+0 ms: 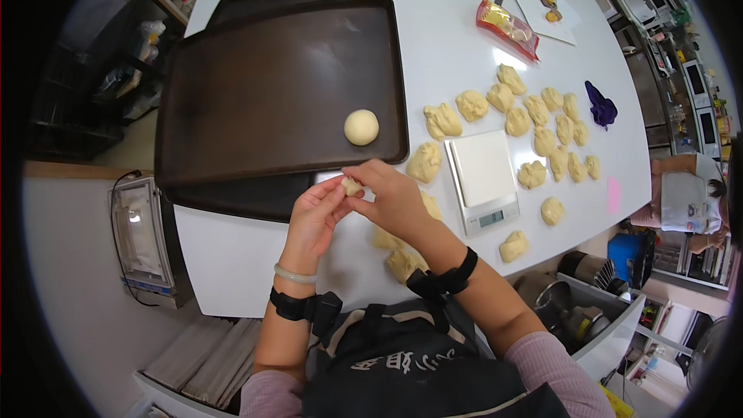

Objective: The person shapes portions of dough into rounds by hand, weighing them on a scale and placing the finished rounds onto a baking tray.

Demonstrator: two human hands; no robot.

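Between the fingertips of both hands is a small piece of pale dough (pixel 351 187), partly covered by the fingers. My left hand (pixel 316 217) pinches it from the left, while my right hand (pixel 395 200) grips it from the right. Just beyond them, a smooth round dough ball (pixel 361 128) rests near the right end of a dark baking tray (pixel 261 93). Rough dough lumps (pixel 425 162) lie right of my hands, and others (pixel 404 264) are partly hidden under my right forearm. A digital kitchen scale (pixel 482 177) stands among the lumps with nothing on its platform.
Several dough pieces (pixel 537 110) spread beyond the scale on the white table (pixel 441 29). A red-and-yellow packet (pixel 508 29) lies near a white board (pixel 543 11). A purple cloth (pixel 601 105) sits by the right edge. Another person (pixel 691 194) is at the far right, near an open drawer (pixel 603 337) of pots.
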